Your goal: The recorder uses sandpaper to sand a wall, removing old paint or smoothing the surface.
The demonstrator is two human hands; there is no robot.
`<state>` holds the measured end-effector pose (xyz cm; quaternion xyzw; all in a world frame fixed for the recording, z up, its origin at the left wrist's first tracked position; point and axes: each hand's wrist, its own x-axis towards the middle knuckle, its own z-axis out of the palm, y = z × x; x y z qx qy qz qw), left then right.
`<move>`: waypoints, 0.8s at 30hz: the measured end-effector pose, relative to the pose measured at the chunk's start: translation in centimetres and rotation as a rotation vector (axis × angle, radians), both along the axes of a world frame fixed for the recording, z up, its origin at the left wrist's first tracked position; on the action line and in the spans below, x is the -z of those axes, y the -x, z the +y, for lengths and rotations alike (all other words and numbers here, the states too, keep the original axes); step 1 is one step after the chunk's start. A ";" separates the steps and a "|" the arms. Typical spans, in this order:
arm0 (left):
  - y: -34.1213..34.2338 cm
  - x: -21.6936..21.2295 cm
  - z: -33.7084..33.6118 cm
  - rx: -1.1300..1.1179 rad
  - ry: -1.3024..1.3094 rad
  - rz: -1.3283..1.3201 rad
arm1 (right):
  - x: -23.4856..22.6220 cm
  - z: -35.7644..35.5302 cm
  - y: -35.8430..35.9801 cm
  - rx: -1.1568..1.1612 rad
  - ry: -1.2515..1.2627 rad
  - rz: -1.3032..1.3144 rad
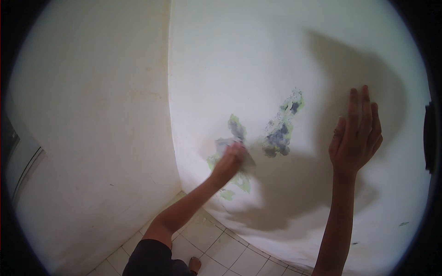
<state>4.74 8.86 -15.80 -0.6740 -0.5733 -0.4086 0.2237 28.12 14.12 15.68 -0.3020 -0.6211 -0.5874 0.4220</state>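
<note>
My left hand (229, 162) is closed over a grey sheet of sandpaper (248, 158) and presses it to the white wall (239, 60). Motion smears the fingers and the sheet a little. Around it the paint has come off in a patch with green edges (241, 182) and a grey spot (236, 129) above. Farther right is a second flaked patch (278, 139), grey with green rims and loose white bits toward its top. My right hand (354, 133) lies against the wall to the right of that patch, fingers stretched upward, holding nothing.
A second, stained wall (96, 92) meets this one in a corner at the left. White floor tiles (225, 248) and a foot (194, 265) show below. Shadows of arms and head fall across the wall. Small chips (404, 224) mark it at the lower right.
</note>
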 end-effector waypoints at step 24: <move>-2.0 -1.8 -1.2 -0.051 0.058 -0.311 | -0.4 0.1 -0.1 -0.012 -0.032 -0.008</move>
